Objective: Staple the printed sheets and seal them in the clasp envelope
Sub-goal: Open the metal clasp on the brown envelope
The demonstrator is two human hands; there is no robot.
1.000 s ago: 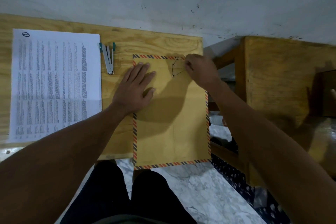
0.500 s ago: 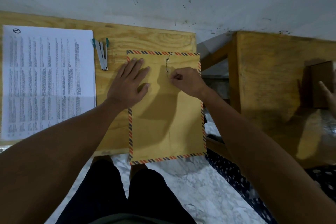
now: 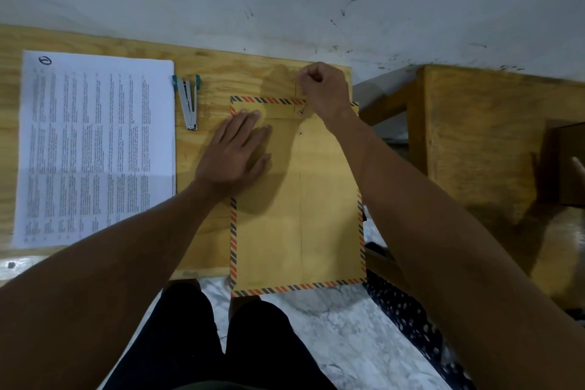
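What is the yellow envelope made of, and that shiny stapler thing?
The envelope looks like brown-yellow paper: matte, flat, with a centre seam and a printed striped border. The stapler seems to be bare metal, since it shines silvery-grey, with teal end pieces that are probably plastic.

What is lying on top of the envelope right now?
The left hand rests flat on the envelope. The right hand pinches the closure string above its flap. Whether anything is inside cannot be seen; the printed sheets lie beside it.
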